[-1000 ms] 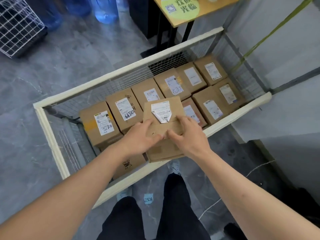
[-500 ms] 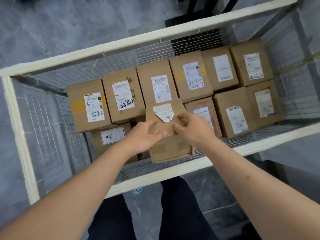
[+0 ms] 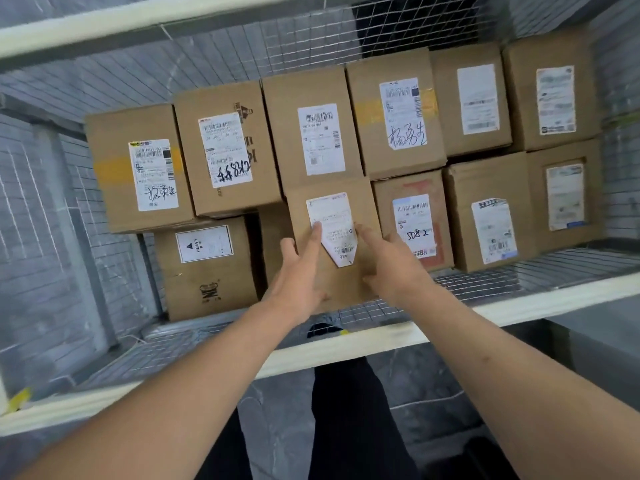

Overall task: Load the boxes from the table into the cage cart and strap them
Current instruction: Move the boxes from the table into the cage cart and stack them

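Inside the cage cart (image 3: 346, 344), both hands on one cardboard box (image 3: 332, 244) in the near row. Left hand (image 3: 299, 271) grip: fingers straight, flat on the box top, index fingertip on its torn white label (image 3: 332, 226). Right hand (image 3: 388, 265) grip: fingers extended along the box's right side, thumb low on the box's near face; not curled round it. Box sits between a lower box marked HEAVY (image 3: 207, 268) on the left and a box with a red-printed top (image 3: 412, 220) on the right, touching the latter. Behind it, a far row of six labelled boxes against the wire mesh wall (image 3: 207, 60). Two more boxes at near right. Cream frame rail runs across in front of the person's dark trousers (image 3: 346, 427).
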A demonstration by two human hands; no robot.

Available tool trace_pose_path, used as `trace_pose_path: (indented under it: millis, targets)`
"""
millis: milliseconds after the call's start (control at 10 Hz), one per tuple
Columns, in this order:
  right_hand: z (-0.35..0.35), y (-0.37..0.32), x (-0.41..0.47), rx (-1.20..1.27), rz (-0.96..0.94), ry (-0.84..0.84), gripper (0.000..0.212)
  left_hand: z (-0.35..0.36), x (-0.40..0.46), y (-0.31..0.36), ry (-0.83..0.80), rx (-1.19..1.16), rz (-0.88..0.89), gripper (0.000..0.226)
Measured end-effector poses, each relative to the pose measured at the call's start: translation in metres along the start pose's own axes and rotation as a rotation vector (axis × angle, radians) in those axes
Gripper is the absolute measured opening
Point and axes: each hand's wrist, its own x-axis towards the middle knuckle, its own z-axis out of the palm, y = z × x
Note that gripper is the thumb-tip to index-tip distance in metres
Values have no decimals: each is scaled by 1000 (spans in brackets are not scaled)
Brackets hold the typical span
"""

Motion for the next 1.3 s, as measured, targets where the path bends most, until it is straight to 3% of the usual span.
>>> trace_pose_path:
  millis: [200,300,400,500,600,800,1000,1300]
  targets:
    - [16,13,24,-22,-1,-110,96,14,34,-18,-11,66,11,112]
    - [20,14,36,-93,-4,-152,95,22,43,-10,29,119,4,73]
    - [23,10,42,-197,-6,-119,87,29,54,-17,73,224,3,83]
    - [25,4,46,-321,-45,28,69,28,57,-20,125,369,59,121]
    - [30,4,52,-380,-134,77,55,20,58,-16,106,590,187,120]
    - [28,4,50,-296,-177,28,77,-11,55,-2,35,575,257,83]
    - [-4,-29,-8,-194,-162,168,49,-61,18,20,17,666,357,66]
    - [-21,-92,-146,-22,18,505,39,-148,-97,54,151,819,632,57]
